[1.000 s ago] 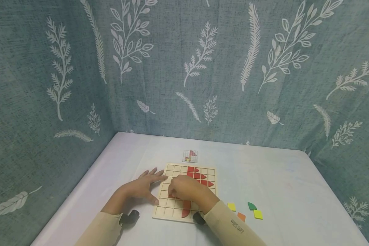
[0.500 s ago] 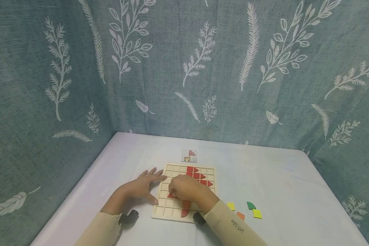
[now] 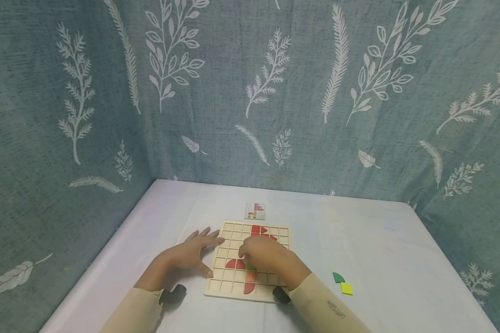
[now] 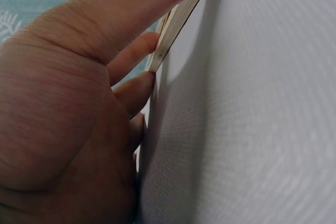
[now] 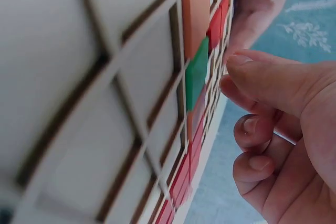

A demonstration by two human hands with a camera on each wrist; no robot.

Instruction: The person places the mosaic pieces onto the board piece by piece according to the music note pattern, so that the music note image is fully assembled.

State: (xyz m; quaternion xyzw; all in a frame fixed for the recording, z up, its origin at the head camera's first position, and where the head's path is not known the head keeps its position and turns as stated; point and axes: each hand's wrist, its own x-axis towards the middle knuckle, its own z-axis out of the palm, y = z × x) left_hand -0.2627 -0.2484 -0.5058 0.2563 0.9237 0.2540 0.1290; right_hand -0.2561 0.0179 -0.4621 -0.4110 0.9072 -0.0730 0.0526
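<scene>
A wooden grid board (image 3: 214, 289) lies on the white table, with red, orange and green flat pieces set in its cells. My left hand (image 3: 189, 254) steadies the board's left edge with spread fingers; its thumb and fingers touch the wooden edge (image 4: 173, 30) in the left wrist view. Over the middle of the board hovers my right hand (image 3: 262, 253), fingers loosely curled, nothing visible between them. Just below it shows a green piece (image 5: 197, 72) beside an orange square (image 5: 195, 19). A red quarter-round piece (image 3: 232, 264) sits left of the green one.
Behind the board lies a small pattern card (image 3: 255, 211) with a coloured grid picture. On the table to the right are a green quarter-round piece (image 3: 338, 277) and a yellow square (image 3: 346, 288). A patterned cloth (image 3: 275, 92) hangs around the back.
My right hand has moved right, off the red quarter-round piece, uncovering it and the green piece. Its sleeve now covers the spot where a yellow and an orange piece lay. My left hand stays put.
</scene>
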